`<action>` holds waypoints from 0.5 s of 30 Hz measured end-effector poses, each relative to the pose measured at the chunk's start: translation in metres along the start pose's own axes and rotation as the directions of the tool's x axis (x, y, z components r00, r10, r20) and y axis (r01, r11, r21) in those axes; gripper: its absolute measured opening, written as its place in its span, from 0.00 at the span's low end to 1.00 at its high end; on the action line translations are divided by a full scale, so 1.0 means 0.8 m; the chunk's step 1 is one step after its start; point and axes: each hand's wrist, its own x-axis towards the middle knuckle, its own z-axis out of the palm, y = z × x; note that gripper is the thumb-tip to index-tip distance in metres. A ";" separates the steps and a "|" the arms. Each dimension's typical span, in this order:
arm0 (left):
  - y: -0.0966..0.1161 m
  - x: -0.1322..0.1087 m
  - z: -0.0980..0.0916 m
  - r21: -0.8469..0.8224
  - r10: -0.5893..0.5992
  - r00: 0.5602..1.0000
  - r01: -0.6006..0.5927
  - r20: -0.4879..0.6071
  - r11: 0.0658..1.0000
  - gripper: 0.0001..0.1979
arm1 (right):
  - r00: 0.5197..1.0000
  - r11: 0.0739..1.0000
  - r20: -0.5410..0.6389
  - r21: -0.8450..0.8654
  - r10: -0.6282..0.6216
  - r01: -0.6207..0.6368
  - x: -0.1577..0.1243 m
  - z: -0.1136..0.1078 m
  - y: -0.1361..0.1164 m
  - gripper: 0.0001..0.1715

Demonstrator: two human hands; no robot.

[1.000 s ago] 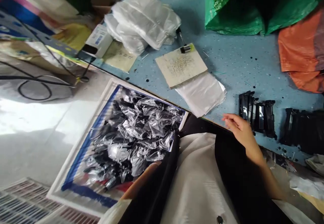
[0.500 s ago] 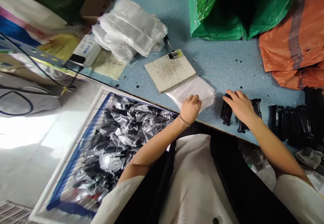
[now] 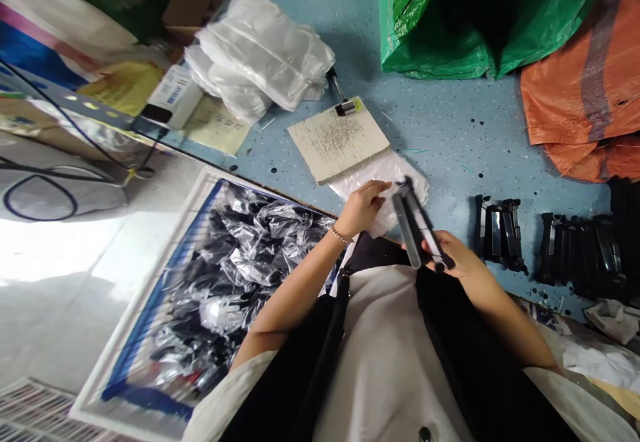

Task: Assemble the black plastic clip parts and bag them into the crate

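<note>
My right hand (image 3: 453, 254) is closed around the lower end of a pair of long black plastic parts (image 3: 420, 225), held tilted above the table edge. One of them has a pale, shiny face. My left hand (image 3: 361, 210) is closed in a pinch at a clear plastic bag (image 3: 383, 221) by the front of a flat stack. That stack of bags (image 3: 407, 167) lies partly under a speckled beige board (image 3: 340, 139). To the right, several similar black parts (image 3: 495, 232) lie side by side on the blue table.
A crate (image 3: 113, 355) of bagged black items stands below the table at left. White plastic bundles (image 3: 265, 49) lie behind the board, on which a metal-headed tool (image 3: 345, 105) rests. A green sack (image 3: 440, 55) and an orange sack (image 3: 560, 102) occupy the back right.
My right hand has picked up black parts from the table and brought them left, close to my body. My left hand has shifted slightly left and raised the bag's edge.
</note>
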 end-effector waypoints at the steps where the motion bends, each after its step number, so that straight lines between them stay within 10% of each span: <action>1: 0.000 -0.002 -0.003 0.011 0.020 1.000 -0.020 0.002 1.000 0.22 | 0.998 0.997 0.054 0.068 0.044 -0.047 0.008 0.010 0.007 0.17; 10: 0.070 -0.063 -0.020 0.093 0.469 0.881 -0.472 0.056 0.877 0.33 | 0.989 0.964 0.139 0.267 -0.039 0.000 0.039 0.016 0.007 0.18; 15: 0.069 -0.076 -0.029 0.105 0.410 0.894 -0.397 -0.179 0.912 0.34 | 0.916 0.918 0.396 0.381 -0.059 -0.106 0.033 0.021 0.029 0.18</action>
